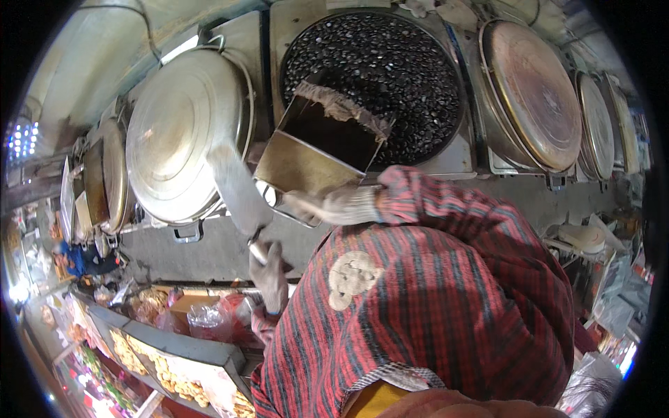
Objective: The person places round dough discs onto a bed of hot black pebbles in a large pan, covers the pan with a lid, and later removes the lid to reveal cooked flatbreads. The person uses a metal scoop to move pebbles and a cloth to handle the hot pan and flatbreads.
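My left hand [269, 277], in a grey knit glove, grips the handle of a broad metal spatula [238, 188]. The blade is blurred and points up, in front of a large round metal lid [177, 130]. In a similar glove, my right hand [334, 205] holds an open rectangular metal box [303, 162] by its near side. Ragged cloth [342, 107] lines the far rim of the box. That rim overlaps the near part of a wide round pan [462, 104] full of dark, glossy pebble-like pieces [366, 57]. The inside of the box is dark; its contents cannot be made out.
Another lidded pan [533, 94] stands to the right, and more lidded pans [115, 172] line the left. A loop handle [188, 232] juts out at the counter front. Behind my left hand are plastic bags [206, 318] and a display ledge [172, 339]. A person in blue [78, 261] is far left.
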`<action>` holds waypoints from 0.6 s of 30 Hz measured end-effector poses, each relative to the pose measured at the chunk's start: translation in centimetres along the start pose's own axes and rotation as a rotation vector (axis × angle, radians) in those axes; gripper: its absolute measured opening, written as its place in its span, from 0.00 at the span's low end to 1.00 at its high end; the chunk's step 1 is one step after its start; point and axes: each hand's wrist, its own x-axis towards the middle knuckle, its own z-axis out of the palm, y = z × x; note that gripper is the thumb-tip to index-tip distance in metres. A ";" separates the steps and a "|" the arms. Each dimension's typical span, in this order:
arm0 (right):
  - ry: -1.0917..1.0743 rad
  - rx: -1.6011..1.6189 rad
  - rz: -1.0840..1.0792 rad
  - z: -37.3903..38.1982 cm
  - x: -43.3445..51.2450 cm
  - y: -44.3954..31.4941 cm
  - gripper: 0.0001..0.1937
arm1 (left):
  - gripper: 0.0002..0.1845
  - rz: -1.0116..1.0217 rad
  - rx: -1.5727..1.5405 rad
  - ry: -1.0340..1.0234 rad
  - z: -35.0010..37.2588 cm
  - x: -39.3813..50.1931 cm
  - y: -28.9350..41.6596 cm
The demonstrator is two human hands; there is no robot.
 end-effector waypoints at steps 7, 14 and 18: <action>0.555 1.475 0.138 -4.6 -2.0 3.0 0.23 | 0.27 0.923 0.640 -0.628 8.4 0.9 3.8; 0.923 0.954 0.417 -10.8 -15.2 16.3 0.21 | 0.29 0.564 0.244 0.046 7.5 6.7 -6.9; 1.067 0.415 0.583 -12.4 -18.3 22.9 0.22 | 0.36 -0.135 -0.421 -0.050 7.7 8.7 -5.6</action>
